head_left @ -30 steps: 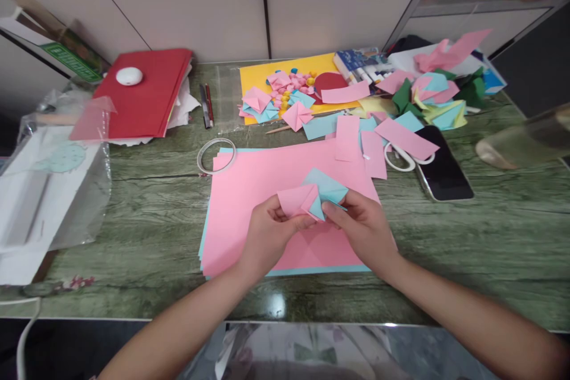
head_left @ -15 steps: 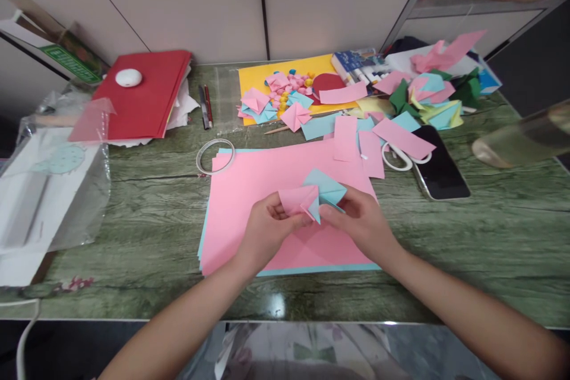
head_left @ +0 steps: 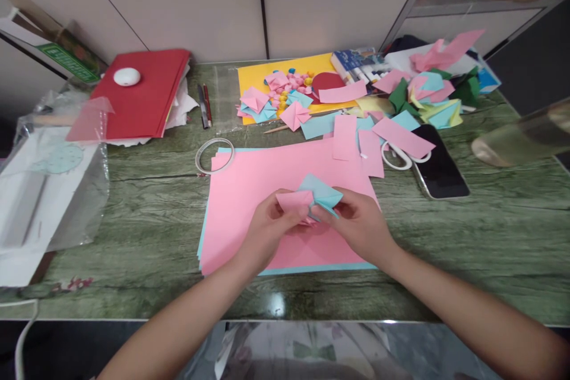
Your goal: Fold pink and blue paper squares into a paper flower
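My left hand [head_left: 272, 227] pinches a folded pink paper piece [head_left: 291, 198] between thumb and fingers. A folded light-blue paper piece [head_left: 321, 191] is gripped by my right hand [head_left: 361, 222]. The two pieces meet in the middle, where both thumbs press close together; how they join is hidden under the thumbs. Both hands hover over a stack of pink sheets [head_left: 249, 190], with light-blue sheets showing at its edges. A roll of tape [head_left: 196, 157] lies over the stack's upper left corner.
White-handled scissors [head_left: 396, 157] and a phone [head_left: 443, 169] lie to the right, near pink paper strips [head_left: 345, 138]. Behind are folded paper pieces [head_left: 295, 116] and a yellow sheet [head_left: 253, 78]. A red folder [head_left: 138, 98] sits at the left, a bottle [head_left: 512, 139] at the right.
My thumbs have moved closer together over the join, covering the small blue fold that showed there. The paper pieces have shifted slightly down and left.
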{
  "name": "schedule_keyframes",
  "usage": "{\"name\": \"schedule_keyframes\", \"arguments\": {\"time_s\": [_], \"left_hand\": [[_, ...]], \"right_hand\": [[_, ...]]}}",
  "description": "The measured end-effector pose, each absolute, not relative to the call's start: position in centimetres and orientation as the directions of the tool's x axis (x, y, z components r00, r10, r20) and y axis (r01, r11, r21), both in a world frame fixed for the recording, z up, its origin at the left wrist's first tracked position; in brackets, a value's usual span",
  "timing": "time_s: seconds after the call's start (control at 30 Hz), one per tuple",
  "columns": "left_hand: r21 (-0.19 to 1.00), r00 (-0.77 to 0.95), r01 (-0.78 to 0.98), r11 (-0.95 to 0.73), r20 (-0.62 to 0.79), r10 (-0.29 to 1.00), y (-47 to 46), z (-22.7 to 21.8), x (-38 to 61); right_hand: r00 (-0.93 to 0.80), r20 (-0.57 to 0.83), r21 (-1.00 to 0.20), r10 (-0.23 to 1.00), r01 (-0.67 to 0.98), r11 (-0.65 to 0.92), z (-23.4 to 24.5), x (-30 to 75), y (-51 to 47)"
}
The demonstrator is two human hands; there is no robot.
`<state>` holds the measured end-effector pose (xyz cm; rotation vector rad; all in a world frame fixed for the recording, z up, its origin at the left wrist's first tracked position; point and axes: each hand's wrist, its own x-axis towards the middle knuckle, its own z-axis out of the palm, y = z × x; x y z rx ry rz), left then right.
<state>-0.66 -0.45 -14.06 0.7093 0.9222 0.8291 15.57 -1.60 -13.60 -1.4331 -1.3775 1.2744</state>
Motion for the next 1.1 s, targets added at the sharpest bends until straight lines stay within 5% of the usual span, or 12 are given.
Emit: {"name": "schedule_keyframes", "arguments": {"time_s": [0.4,1.1], "left_hand": [[0.68,0.464,-0.389,0.621,-0.438,0.77,0.0,-14.0,-0.7],[0.712,0.463,-0.387,0.587,-0.4,0.791,-0.4,-14.2,-0.5]], "right_hand": [[-0.283,-0.479,-0.795,0.831,-0.262,-0.548,-14.6,15.9,-1.1],[-0.092,-0.369,-0.926,0.925,-0.041,-0.374,-14.4,15.4,-1.8]]}}
